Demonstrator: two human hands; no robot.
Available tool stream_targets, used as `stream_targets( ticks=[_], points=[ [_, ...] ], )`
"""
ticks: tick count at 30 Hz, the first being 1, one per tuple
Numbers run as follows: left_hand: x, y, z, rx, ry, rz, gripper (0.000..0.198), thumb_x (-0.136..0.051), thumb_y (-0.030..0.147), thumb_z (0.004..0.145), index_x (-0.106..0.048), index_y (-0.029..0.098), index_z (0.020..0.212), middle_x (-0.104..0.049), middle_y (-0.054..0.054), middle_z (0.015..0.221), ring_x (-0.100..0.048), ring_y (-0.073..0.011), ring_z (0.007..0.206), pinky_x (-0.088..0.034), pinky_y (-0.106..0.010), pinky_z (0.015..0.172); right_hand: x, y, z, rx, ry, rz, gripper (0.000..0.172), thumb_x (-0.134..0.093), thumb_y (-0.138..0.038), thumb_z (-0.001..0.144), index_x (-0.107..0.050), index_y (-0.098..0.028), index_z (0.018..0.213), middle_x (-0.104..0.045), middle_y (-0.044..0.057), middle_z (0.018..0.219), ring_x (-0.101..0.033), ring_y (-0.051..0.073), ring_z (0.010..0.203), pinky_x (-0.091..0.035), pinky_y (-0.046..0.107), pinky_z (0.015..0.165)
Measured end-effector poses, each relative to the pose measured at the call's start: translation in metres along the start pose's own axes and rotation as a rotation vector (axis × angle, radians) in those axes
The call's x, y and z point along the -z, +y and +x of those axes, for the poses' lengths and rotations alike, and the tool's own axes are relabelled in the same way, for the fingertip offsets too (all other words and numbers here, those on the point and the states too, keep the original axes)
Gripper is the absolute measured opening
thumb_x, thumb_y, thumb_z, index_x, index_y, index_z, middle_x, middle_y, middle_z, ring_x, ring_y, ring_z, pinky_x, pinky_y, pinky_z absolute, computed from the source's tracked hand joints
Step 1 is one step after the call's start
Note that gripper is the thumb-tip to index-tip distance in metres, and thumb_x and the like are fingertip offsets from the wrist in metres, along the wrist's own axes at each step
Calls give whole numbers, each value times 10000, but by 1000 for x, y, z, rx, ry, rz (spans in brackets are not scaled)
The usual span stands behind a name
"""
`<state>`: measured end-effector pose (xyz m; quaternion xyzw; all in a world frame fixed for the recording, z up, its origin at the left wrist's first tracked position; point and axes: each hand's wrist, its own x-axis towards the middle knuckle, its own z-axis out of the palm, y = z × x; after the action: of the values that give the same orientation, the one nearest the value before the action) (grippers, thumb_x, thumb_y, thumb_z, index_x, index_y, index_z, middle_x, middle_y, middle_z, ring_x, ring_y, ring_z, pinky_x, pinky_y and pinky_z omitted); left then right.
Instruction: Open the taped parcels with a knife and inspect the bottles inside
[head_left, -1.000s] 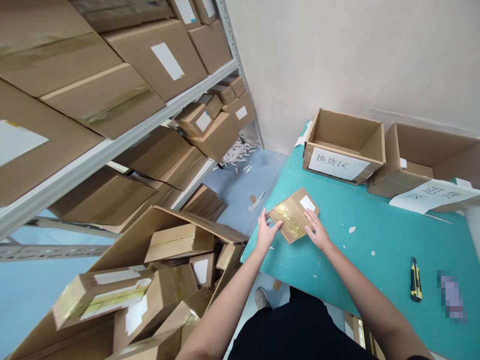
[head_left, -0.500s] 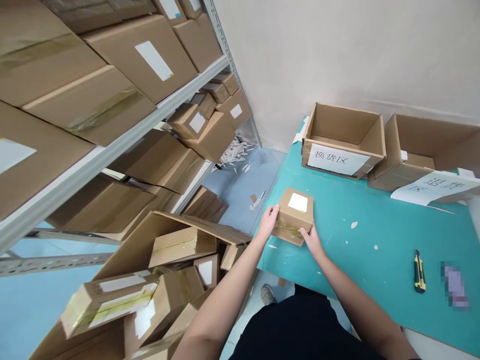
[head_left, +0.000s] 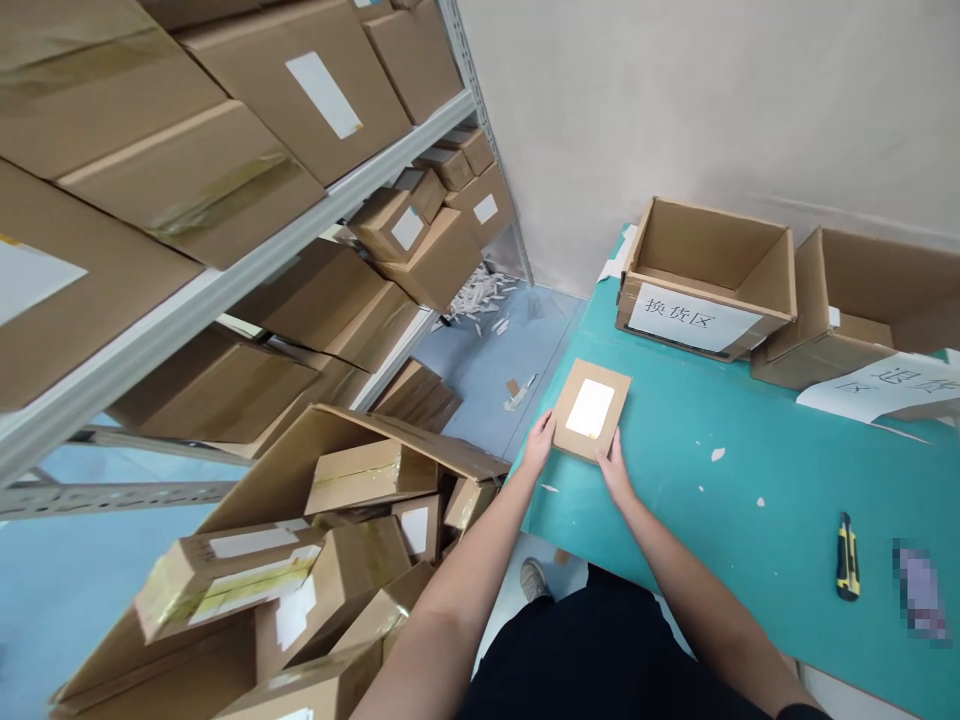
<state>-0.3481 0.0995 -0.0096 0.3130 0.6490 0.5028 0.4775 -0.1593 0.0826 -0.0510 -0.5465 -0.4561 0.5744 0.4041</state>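
Head view: a flat kraft-cardboard box (head_left: 573, 432) with a white label (head_left: 589, 408) on its upper face lies on the surface, near the edge closest to the shelving. The left hand (head_left: 538, 443) and the right hand (head_left: 615, 472) are well apart, one at each side, with their fingers against its edges; whether they grip it or only steady it, I cannot tell. The likeliest slip, in my judgement, is a hard push toward the near edge, which could send the box down onto the heap of tumbled brown cartons (head_left: 352, 520) below. Those leaning cartons could also slide if an arm or elbow knocked them.

The surface (head_left: 720, 480) is teal board, flecked with white scraps. A yellow-and-black utility knife (head_left: 847, 557) lies well off to the right, and two open brown cartons (head_left: 705, 285) stand along the far side, one bearing a white Chinese-lettered label. Grey steel shelving (head_left: 187, 295) packed with taped cartons fills the left, pale wall (head_left: 675, 100) rises behind, and white scraps (head_left: 476, 298) litter the blue-grey floor (head_left: 480, 390).
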Motion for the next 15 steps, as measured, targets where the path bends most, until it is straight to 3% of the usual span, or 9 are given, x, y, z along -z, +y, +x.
stream_targets(
  ticks=[4, 12, 15],
  points=[
    [0, 0, 8, -24, 24, 7, 528, -590, 550, 871, -674, 160, 1218, -641, -134, 1362, -577, -272, 1277, -408, -411, 1116, -1, 6, 9, 33, -45, -10, 1104, -604, -654, 785, -69, -153, 1611, -227, 153, 1655, -338, 260, 1485, -297, 498, 1188],
    [-8, 10, 14, 33, 102, 14, 450, -654, 488, 864, -697, 170, 1178, -679, -130, 1300, -600, -287, 1243, -410, -459, 1119, 11, -4, 24, 69, -96, -62, 1122, -632, -677, 759, -100, -181, 1614, -302, 164, 1628, -432, 278, 1431, -417, 487, 1125],
    [-5, 16, 11, 34, 168, -4, 414, -696, 433, 841, -710, 167, 1158, -677, -137, 1301, -599, -297, 1245, -403, -464, 1127, 18, -13, 19, 70, -73, -139, 1071, -567, -675, 814, -58, -184, 1618, -292, 164, 1632, -385, 291, 1461, -379, 519, 1148]
  ],
)
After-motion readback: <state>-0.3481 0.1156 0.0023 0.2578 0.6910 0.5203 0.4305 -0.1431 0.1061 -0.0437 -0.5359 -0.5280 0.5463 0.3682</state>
